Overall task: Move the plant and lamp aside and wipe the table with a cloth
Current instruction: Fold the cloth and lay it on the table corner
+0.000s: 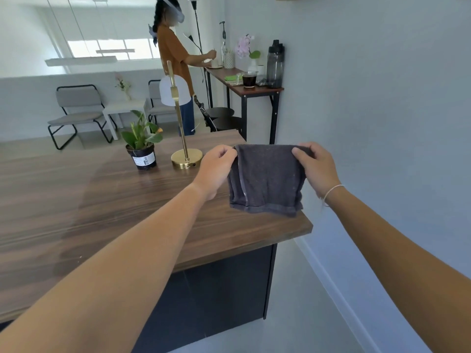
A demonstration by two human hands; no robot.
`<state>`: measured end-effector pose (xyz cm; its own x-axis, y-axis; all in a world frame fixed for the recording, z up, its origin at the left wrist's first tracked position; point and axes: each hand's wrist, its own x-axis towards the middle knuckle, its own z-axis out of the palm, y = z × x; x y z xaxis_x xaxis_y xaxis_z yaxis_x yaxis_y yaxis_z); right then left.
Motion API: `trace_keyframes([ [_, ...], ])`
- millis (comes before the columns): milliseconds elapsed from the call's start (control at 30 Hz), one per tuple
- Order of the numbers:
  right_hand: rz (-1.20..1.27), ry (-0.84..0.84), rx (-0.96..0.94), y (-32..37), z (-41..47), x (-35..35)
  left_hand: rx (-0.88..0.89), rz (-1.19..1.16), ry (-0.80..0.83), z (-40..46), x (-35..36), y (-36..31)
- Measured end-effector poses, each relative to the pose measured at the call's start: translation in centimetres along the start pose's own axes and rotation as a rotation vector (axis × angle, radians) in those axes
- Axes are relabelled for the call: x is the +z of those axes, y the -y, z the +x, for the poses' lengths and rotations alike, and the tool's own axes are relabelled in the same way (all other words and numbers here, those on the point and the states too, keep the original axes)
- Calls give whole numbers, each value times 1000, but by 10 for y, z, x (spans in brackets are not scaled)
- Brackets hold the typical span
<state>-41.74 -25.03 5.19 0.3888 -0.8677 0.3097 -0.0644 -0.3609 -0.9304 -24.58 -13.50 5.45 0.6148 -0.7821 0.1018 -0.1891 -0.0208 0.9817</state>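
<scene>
A dark grey cloth [266,179] hangs folded above the right end of the wooden table [102,200]. My left hand [216,169] pinches its top left corner and my right hand [317,166] pinches its top right corner. The cloth's lower edge hangs just over the table's right edge. A small green plant in a black pot [142,146] stands on the table at the far side. Just right of it stands a brass lamp [182,123] with a round base and a white shade, a short way left of my left hand.
A grey wall [382,110] runs close along the right. A person in an orange top [173,54] stands at a narrow side table [254,90] with a bottle, a cup and flowers. Two grey chairs [76,113] and a white low table sit at the back left.
</scene>
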Motion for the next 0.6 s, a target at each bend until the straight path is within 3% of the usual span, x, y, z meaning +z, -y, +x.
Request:
trace_keyframes([
  [167, -45, 31, 20, -6, 23, 6, -161, -170, 80, 1, 1, 16],
  [333, -414, 145, 115, -39, 29, 22, -296, 59, -122, 3, -7, 56],
  [467, -420, 180, 25, -47, 23, 36, -293, 151, -95, -3, -22, 62],
  [533, -411, 300, 11, -53, 34, 69, -305, 183, -208, 1, -43, 70],
  [600, -416, 306, 12, -56, 32, 73, -303, 189, -201, 0, -51, 74],
])
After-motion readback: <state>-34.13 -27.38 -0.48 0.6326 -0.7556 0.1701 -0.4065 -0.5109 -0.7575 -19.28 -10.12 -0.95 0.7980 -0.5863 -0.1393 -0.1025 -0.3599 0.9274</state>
